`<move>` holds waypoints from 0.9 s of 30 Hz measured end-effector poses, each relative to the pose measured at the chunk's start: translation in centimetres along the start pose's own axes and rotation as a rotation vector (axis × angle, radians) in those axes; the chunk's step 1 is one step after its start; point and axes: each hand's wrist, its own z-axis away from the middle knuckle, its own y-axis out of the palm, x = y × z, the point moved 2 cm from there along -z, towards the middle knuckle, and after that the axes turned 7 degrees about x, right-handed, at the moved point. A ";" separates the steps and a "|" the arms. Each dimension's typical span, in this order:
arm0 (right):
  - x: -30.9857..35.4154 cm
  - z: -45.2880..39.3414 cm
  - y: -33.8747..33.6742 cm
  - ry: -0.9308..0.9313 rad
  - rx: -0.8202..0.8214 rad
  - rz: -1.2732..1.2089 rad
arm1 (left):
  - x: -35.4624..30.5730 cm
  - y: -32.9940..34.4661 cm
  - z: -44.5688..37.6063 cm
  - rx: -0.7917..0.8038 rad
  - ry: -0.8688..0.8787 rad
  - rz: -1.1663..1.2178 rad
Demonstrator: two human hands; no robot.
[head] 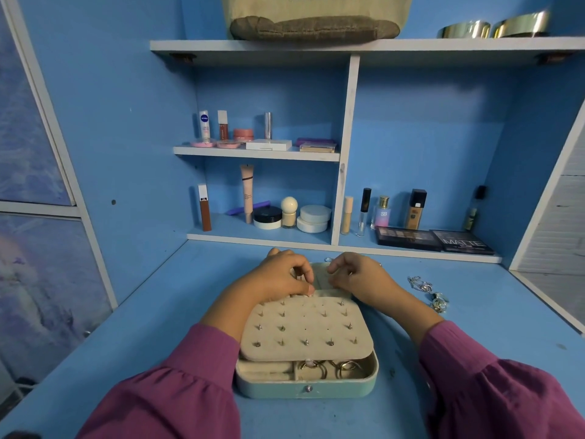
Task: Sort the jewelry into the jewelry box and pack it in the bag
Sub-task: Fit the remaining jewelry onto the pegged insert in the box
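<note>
1. Mint-green casing encloses the jewelry box (305,386), which is set open on the blue desk (152,327), near its front edge, between the two forearms.
2. A beige earring panel (304,327) is laid over most of the box interior; rows of stud earrings are seen pushed through it.
3. Rings (329,369) are held in the front compartments of the box, below the panel's near edge.
4. The left hand (278,277) is placed at the far edge of the panel, with its fingers curled and the fingertips drawn together. Whether a small item is pinched there cannot be told.
5. The right hand (357,277) is positioned just beside the left, over the far part of the box, with its fingers likewise curled. Whether anything is held cannot be told.
6. Both arms are covered by magenta sleeves (177,397).
7. A silver chain with further jewelry pieces (427,291) is found loose on the desk, to the right of the box and apart from it.
8. A small ring (328,258) is located on the desk just beyond the hands.
9. A canvas bag (316,17) is stored on the top shelf, well apart from the box.
10. Cosmetics and two eyeshadow palettes (435,240) are arranged on the lower shelves.
</note>
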 end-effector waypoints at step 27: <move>-3.7 -4.6 -4.4 0.387 -0.205 0.586 | 0.3 -0.9 -1.8 -0.261 0.024 0.559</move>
